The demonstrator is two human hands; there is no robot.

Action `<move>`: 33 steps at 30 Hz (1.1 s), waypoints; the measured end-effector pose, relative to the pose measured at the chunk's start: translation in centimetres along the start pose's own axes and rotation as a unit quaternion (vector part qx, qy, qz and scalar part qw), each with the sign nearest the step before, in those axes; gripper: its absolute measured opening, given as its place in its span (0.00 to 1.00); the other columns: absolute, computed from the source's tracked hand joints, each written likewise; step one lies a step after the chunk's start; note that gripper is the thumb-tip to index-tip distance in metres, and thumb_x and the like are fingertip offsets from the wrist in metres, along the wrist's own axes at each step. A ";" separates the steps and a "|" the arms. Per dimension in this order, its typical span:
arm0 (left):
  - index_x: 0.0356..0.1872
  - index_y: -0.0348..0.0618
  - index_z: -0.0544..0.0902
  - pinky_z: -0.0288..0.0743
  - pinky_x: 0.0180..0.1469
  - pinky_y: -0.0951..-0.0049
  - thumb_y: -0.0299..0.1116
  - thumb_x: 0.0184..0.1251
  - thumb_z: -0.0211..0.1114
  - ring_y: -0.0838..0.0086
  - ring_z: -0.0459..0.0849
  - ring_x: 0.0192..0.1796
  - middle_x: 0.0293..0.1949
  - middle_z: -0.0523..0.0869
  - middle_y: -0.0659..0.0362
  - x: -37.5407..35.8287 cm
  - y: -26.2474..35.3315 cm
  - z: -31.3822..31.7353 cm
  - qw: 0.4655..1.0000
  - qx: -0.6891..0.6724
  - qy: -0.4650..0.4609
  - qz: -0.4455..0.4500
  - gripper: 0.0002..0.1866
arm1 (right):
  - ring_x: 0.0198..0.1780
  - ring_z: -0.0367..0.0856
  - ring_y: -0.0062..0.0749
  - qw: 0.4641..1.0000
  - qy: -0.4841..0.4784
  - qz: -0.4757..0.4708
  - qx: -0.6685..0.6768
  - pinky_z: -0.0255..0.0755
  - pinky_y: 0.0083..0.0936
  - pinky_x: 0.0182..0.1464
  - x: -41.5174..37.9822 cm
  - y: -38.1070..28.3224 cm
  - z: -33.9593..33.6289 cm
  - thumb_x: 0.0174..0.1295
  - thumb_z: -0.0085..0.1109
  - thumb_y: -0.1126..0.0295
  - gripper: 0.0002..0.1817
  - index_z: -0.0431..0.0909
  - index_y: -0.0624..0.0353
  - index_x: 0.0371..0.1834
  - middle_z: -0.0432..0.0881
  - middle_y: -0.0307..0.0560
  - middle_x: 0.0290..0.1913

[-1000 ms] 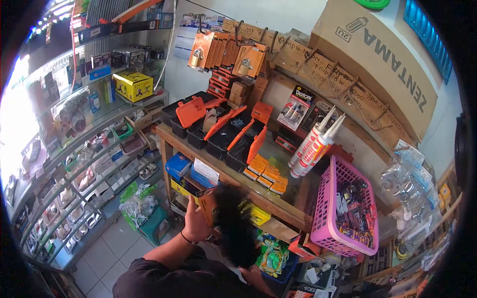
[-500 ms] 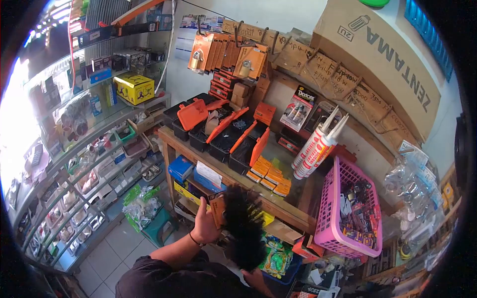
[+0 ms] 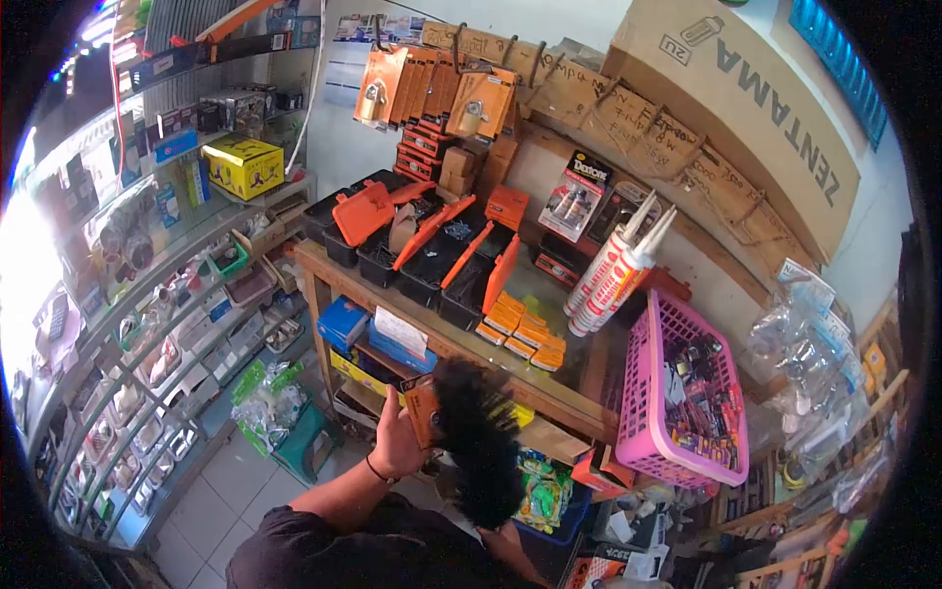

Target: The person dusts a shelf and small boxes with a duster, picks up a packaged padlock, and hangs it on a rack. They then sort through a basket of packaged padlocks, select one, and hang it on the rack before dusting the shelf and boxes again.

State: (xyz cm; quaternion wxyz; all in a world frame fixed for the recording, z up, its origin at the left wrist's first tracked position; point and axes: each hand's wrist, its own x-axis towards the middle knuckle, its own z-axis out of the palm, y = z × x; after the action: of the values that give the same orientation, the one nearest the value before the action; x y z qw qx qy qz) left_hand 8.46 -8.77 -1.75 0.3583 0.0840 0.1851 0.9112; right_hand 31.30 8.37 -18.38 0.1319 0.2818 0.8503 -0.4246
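My left hand, with a dark band at the wrist, is closed on an orange-brown card pack in front of the counter. A bushy black thing, like a feather duster, covers the pack's right side. Behind its lower end, part of my right forearm shows; the fingers of that hand are hidden. Beyond the pack, a wooden counter bears black bins with orange lids and small orange-yellow boxes. Similar orange padlock packs hang from hooks on the wall.
White sealant tubes stand on the counter, left of a pink basket full of small packets. A green stool bearing plastic bags is on the tiled floor at the left. Glass shelves line the left side.
The view has shifted slightly, so the counter and wall goods appear farther left and higher. My left hand still holds the pack beside the black bushy thing.
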 end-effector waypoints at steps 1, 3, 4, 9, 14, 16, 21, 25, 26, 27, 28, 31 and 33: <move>0.61 0.38 0.59 0.65 0.56 0.63 0.70 0.55 0.38 0.57 0.71 0.56 0.59 0.65 0.45 0.5 -0.1 -0.7 1.000 0.000 -0.001 -0.006 0.46 | 0.31 0.77 0.34 0.998 0.019 -0.040 0.038 0.70 0.32 0.34 -0.8 -0.9 0.0 0.48 0.62 0.63 0.16 0.78 0.63 0.35 0.80 0.50 0.29; 0.61 0.40 0.61 0.68 0.54 0.64 0.70 0.55 0.39 0.60 0.73 0.53 0.58 0.68 0.49 1.6 0.8 -1.0 0.960 -0.029 -0.275 -0.043 0.44 | 0.29 0.77 0.31 0.974 -0.020 -0.179 0.140 0.70 0.29 0.32 -1.5 -1.0 0.3 0.50 0.59 0.66 0.13 0.78 0.63 0.36 0.80 0.47 0.29; 0.61 0.40 0.60 0.70 0.52 0.64 0.70 0.55 0.39 0.62 0.76 0.50 0.57 0.69 0.51 1.1 0.1 -0.7 0.973 -0.004 -0.229 -0.018 0.44 | 0.29 0.77 0.30 0.987 -0.023 -0.133 0.090 0.70 0.28 0.31 -1.8 -1.3 0.1 0.52 0.58 0.67 0.12 0.78 0.64 0.35 0.80 0.47 0.29; 0.62 0.42 0.55 0.69 0.53 0.56 0.70 0.53 0.42 0.46 0.69 0.54 0.57 0.63 0.36 -0.1 -0.4 -0.7 1.000 -0.008 0.011 -0.026 0.45 | 0.28 0.77 0.28 0.994 -0.022 -0.096 0.039 0.69 0.27 0.30 -2.4 -1.2 -0.1 0.53 0.56 0.67 0.11 0.78 0.64 0.34 0.81 0.46 0.28; 0.63 0.43 0.57 0.62 0.58 0.55 0.71 0.54 0.38 0.49 0.65 0.59 0.60 0.62 0.44 0.0 -0.5 -0.2 0.984 -0.038 -0.171 -0.030 0.45 | 0.28 0.77 0.27 0.992 -0.016 -0.115 0.042 0.69 0.26 0.31 -2.2 0.3 0.4 0.54 0.56 0.67 0.11 0.78 0.64 0.34 0.81 0.46 0.28; 0.64 0.44 0.53 0.62 0.58 0.52 0.72 0.52 0.38 0.44 0.63 0.59 0.60 0.60 0.40 -0.7 -0.3 0.5 0.999 0.020 -0.040 -0.018 0.47 | 0.28 0.77 0.27 0.991 -0.017 -0.123 0.044 0.69 0.26 0.31 -2.0 0.8 0.8 0.54 0.56 0.67 0.11 0.78 0.64 0.34 0.80 0.46 0.28; 0.63 0.43 0.57 0.60 0.60 0.58 0.69 0.57 0.35 0.60 0.66 0.60 0.61 0.64 0.51 0.6 0.1 -1.5 0.943 -0.045 -0.328 -0.025 0.43 | 0.28 0.77 0.27 0.988 -0.022 -0.145 0.045 0.69 0.26 0.31 -1.7 -1.0 0.4 0.54 0.55 0.67 0.11 0.78 0.64 0.33 0.80 0.45 0.28; 0.61 0.47 0.59 0.58 0.56 0.40 0.72 0.51 0.39 0.41 0.65 0.57 0.59 0.63 0.41 0.7 -0.7 -3.8 0.999 0.037 -0.016 0.011 0.44 | 0.25 0.76 0.28 0.998 -0.032 -0.026 -0.043 0.69 0.28 0.30 -0.9 -1.5 0.8 0.54 0.57 0.65 0.11 0.78 0.62 0.33 0.79 0.44 0.24; 0.62 0.46 0.60 0.59 0.58 0.51 0.70 0.55 0.37 0.52 0.66 0.58 0.60 0.64 0.48 1.4 -0.2 -4.4 0.993 0.014 -0.116 0.007 0.42 | 0.24 0.75 0.27 0.990 -0.065 -0.053 -0.115 0.69 0.29 0.30 -0.7 -2.2 0.8 0.53 0.58 0.65 0.11 0.78 0.61 0.33 0.78 0.43 0.23; 0.62 0.44 0.60 0.59 0.61 0.61 0.67 0.58 0.35 0.62 0.66 0.60 0.60 0.66 0.55 2.0 0.1 -4.9 0.977 -0.008 -0.215 0.003 0.41 | 0.24 0.75 0.27 0.990 -0.064 -0.054 -0.116 0.69 0.29 0.30 -0.9 -2.7 0.5 0.53 0.58 0.65 0.11 0.78 0.61 0.33 0.78 0.43 0.23; 0.61 0.44 0.61 0.60 0.58 0.46 0.70 0.54 0.39 0.49 0.67 0.58 0.58 0.66 0.43 1.6 -0.8 -5.3 0.999 -0.014 -0.020 0.036 0.43 | 0.25 0.76 0.30 0.996 -0.010 -0.076 -0.044 0.69 0.30 0.30 -1.5 -3.2 0.4 0.53 0.58 0.63 0.12 0.78 0.61 0.34 0.78 0.44 0.24; 0.61 0.45 0.60 0.63 0.55 0.46 0.71 0.52 0.41 0.49 0.70 0.54 0.55 0.69 0.43 0.1 0.9 -2.0 0.968 -0.243 -0.009 -0.069 0.44 | 0.25 0.77 0.36 0.982 0.075 -0.174 0.008 0.69 0.33 0.30 0.3 -0.2 2.5 0.52 0.58 0.58 0.16 0.78 0.61 0.35 0.79 0.49 0.25; 0.61 0.44 0.60 0.62 0.56 0.47 0.70 0.53 0.41 0.50 0.70 0.55 0.55 0.69 0.45 1.7 1.3 -4.7 0.989 -0.066 -0.101 -0.087 0.44 | 0.26 0.77 0.40 0.961 0.108 -0.255 -0.016 0.69 0.34 0.31 1.5 1.0 3.4 0.51 0.58 0.56 0.19 0.77 0.61 0.35 0.79 0.52 0.25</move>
State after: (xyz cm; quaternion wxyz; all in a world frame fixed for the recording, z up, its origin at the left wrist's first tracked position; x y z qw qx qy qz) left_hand 5.07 -9.76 -5.56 0.4574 0.1355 0.0938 0.8739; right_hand 30.60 6.70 -21.78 -0.0690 0.0979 0.9098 -0.3973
